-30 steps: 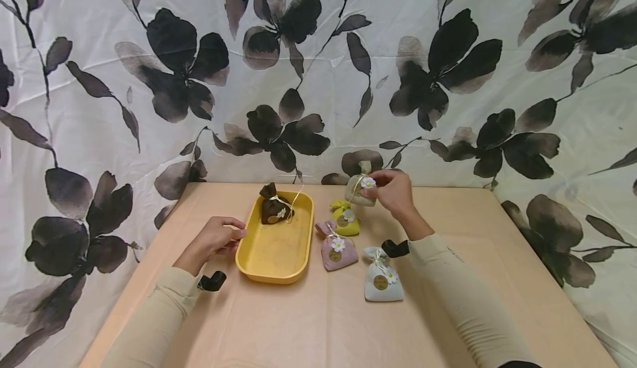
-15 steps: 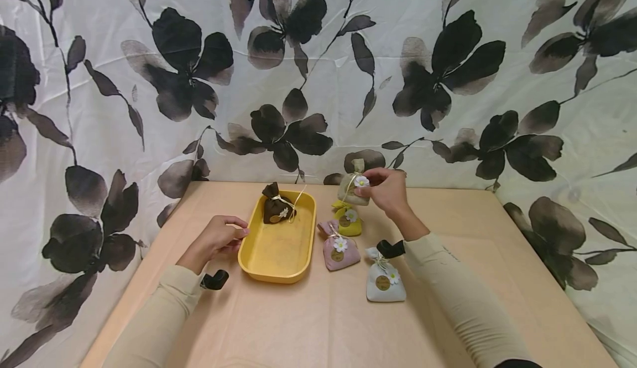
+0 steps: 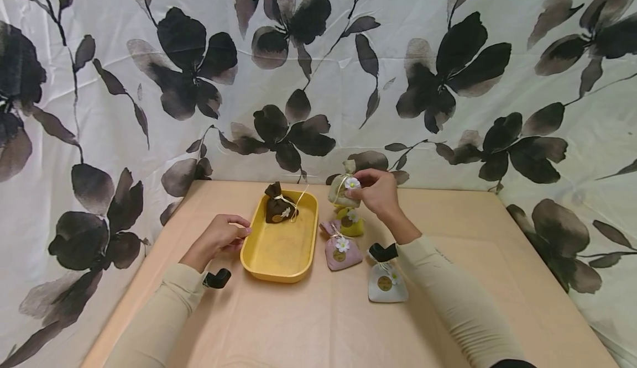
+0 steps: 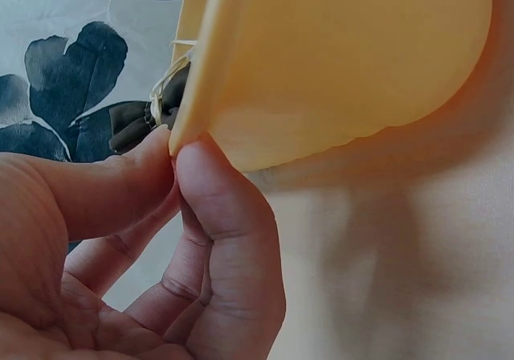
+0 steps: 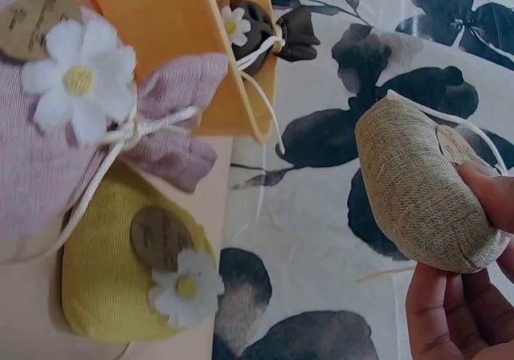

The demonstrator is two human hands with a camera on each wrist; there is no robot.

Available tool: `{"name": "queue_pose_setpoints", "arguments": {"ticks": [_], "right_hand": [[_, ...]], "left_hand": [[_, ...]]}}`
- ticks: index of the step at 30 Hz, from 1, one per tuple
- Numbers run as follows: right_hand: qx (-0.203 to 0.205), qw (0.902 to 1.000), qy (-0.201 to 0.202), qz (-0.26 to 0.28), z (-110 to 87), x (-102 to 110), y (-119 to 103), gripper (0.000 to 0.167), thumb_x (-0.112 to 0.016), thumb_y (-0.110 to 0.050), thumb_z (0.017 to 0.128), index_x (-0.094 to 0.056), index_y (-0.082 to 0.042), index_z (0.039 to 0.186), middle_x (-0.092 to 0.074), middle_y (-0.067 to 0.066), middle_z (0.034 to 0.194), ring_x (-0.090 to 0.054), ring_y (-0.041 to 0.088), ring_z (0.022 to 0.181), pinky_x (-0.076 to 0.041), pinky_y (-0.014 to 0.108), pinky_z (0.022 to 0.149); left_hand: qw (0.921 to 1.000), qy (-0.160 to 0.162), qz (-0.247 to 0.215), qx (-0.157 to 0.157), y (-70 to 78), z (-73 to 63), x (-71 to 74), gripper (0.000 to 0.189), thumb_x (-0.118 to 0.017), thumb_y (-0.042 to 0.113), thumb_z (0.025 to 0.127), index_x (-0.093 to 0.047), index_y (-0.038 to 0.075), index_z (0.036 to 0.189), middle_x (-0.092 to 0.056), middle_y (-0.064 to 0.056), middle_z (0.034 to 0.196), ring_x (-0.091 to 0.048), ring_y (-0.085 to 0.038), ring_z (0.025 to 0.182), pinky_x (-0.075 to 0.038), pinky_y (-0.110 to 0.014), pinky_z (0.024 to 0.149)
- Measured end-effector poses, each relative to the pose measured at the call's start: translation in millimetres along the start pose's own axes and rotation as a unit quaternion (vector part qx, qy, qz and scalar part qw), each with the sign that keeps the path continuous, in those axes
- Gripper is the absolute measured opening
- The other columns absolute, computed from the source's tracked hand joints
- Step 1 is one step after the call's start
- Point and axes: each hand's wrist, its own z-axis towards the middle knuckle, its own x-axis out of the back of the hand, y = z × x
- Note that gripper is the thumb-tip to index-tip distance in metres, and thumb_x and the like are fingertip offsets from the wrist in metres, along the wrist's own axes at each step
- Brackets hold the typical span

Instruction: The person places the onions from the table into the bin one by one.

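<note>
My left hand point(image 3: 221, 238) pinches the left rim of a yellow tray point(image 3: 278, 273) between thumb and forefinger, as the left wrist view shows closely. A dark brown drawstring pouch point(image 3: 280, 208) lies at the tray's far end. Raised off the table, a beige drawstring pouch point(image 5: 426, 191) with a white flower is gripped by my right hand point(image 3: 380, 191), thumb on one side and fingers beneath. Just below it in the head view lies a yellow-green pouch point(image 3: 351, 223), partly covered. A pink pouch point(image 3: 343, 252) sits nearer, right of the tray.
A white pouch point(image 3: 388, 285) lies on the table point(image 3: 298, 329) below my right wrist. Behind the table's far edge hangs a white cloth point(image 3: 348, 92) printed with dark flowers. Black wrist cameras sit at both cuffs.
My right hand has carried the beige pouch leftward, toward the tray, and it now covers part of the yellow-green pouch. My left hand keeps its hold on the tray rim.
</note>
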Motion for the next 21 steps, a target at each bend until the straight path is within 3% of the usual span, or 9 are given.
{"name": "queue_pose_setpoints", "arguments": {"ticks": [21], "right_hand": [[0.014, 0.9999, -0.006, 0.007, -8.6, -36.8, -16.9, 0.034, -0.090, 0.002, 0.071, -0.077, 0.001, 0.102, -0.075, 0.022, 0.098, -0.067, 0.021, 0.082, -0.054, 0.017, 0.066]], "left_hand": [[0.9999, 0.008, 0.009, -0.003, 0.1, 1.2, 1.0, 0.033, -0.070, 0.012, 0.098, -0.066, 0.001, 0.129, -0.070, -0.007, 0.084, -0.061, -0.010, 0.056, -0.057, -0.023, 0.056]]}}
